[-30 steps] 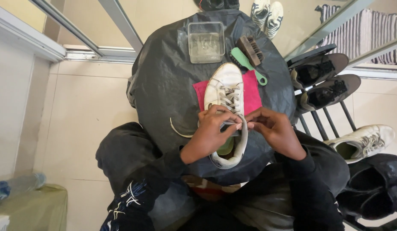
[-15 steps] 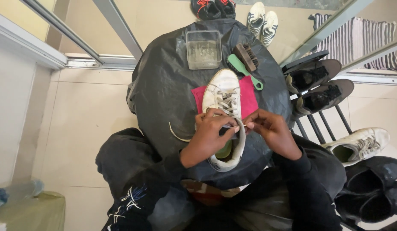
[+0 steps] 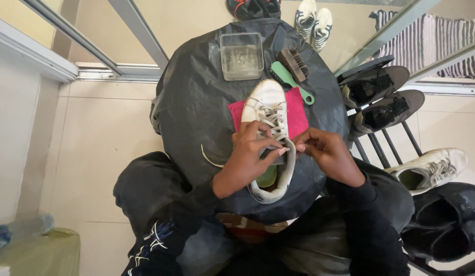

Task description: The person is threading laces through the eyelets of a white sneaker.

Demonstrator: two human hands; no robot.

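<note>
A white sneaker lies toe-away on a pink cloth atop the black-covered table. The left hand rests over its tongue, fingers pinching what looks like a lace; the right hand pinches beside the eyelets.

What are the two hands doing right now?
Left hand: closed, pinching a lace over the tongue of the white sneaker.
Right hand: closed, fingers pinched at the sneaker's edge, likely on a lace; hard to tell.
</note>
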